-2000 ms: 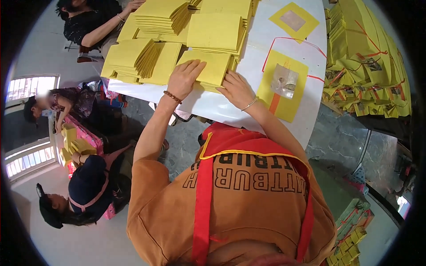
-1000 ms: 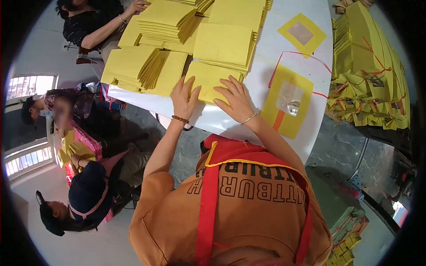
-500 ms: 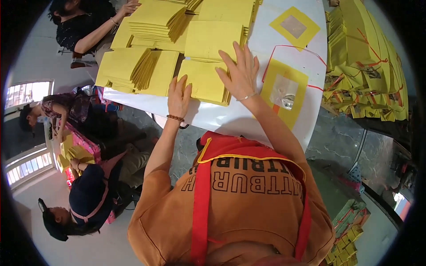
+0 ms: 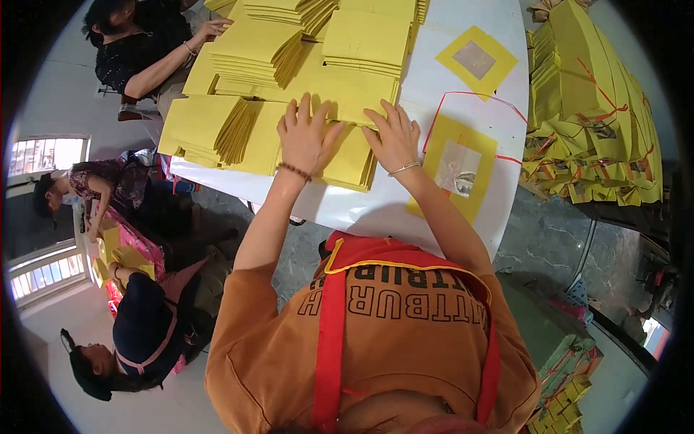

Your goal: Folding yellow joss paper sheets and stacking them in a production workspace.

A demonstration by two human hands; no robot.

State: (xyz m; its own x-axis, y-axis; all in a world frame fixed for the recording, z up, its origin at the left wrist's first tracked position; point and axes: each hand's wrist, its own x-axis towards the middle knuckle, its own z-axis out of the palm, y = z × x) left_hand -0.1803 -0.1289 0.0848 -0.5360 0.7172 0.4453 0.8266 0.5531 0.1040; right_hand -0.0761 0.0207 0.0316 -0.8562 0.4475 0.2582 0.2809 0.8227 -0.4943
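My left hand (image 4: 309, 141) lies palm down with fingers spread over the left part of a near stack of flat yellow paper pieces (image 4: 347, 160). Its fingertips reach toward another yellow stack (image 4: 361, 94) just beyond. At the near stack's right edge is my right hand (image 4: 395, 139), fingers apart, fingertips by the seam between the two stacks. Neither hand grips anything. Right of my right wrist lies a single yellow paper piece with a clear window (image 4: 457, 168). A similar windowed piece (image 4: 475, 60) lies farther back, turned at an angle.
More yellow stacks, some fanned (image 4: 235, 130), cover the left of the white table (image 4: 426, 79). Red string (image 4: 473, 92) lies at right. Beyond the table's right edge stand tied yellow bundles (image 4: 600, 108). A person in black (image 4: 148, 69) sits far left; two others work at a pink-covered table (image 4: 137, 239).
My left hand has moved forward and right, from the near stack's left edge onto its top. My right hand stays at the right edge. The whole view has shifted slightly.
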